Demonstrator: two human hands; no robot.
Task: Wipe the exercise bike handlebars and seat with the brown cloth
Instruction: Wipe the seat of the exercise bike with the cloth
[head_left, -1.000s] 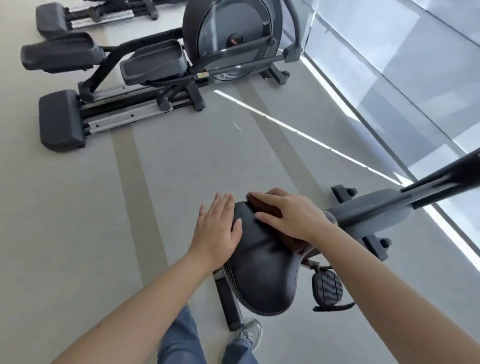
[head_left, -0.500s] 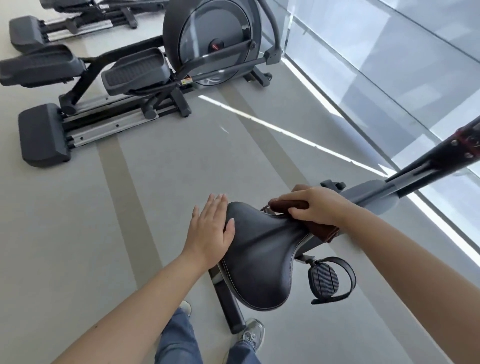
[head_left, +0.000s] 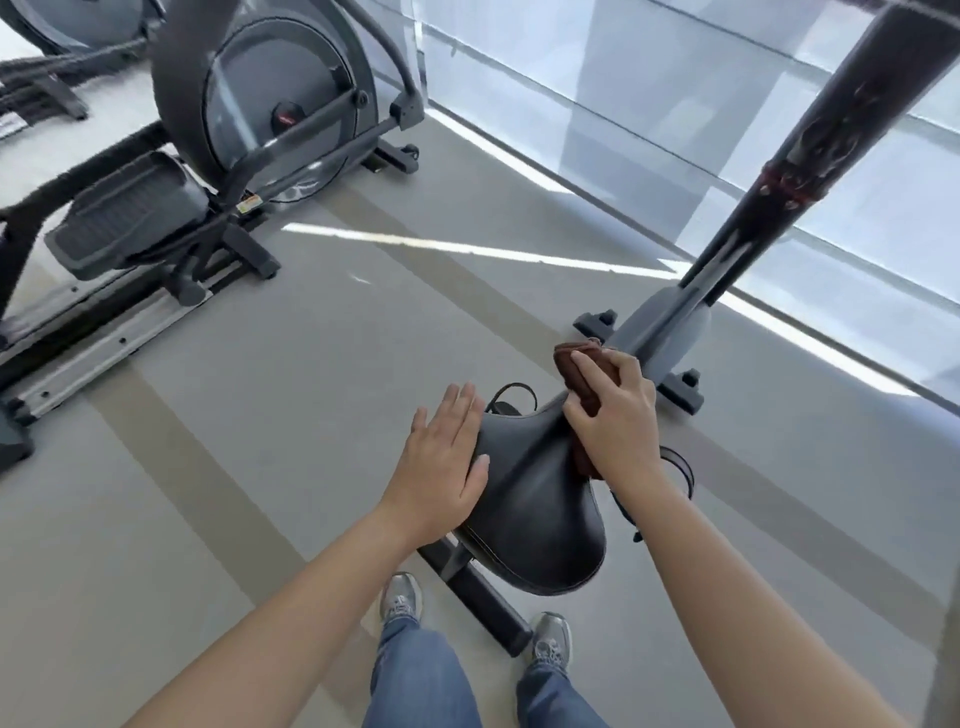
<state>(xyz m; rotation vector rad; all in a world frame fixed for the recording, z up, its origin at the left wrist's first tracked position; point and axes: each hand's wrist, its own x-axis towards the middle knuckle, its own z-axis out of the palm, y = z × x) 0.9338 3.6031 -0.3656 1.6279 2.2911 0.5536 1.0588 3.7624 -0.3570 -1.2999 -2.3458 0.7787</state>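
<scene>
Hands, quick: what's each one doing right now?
Left hand: open, flat against the side of the seat.
Right hand: gripping the brown cloth at its nose.

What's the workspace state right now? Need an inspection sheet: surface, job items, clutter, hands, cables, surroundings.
Surface: grey floor with tan stripes; a sunlit streak crosses it.
Job's things: black seat; brown cloth bunched at the seat's narrow end. Handlebars not in view.
Clutter: nothing seen.
Hands: left hand flat, fingers straight, on the seat's left edge; right hand grips the cloth against the seat.
Cables: nothing seen.
Surroundings: elliptical trainer ahead on the left; glass wall on the right; bike post rises at upper right.
</scene>
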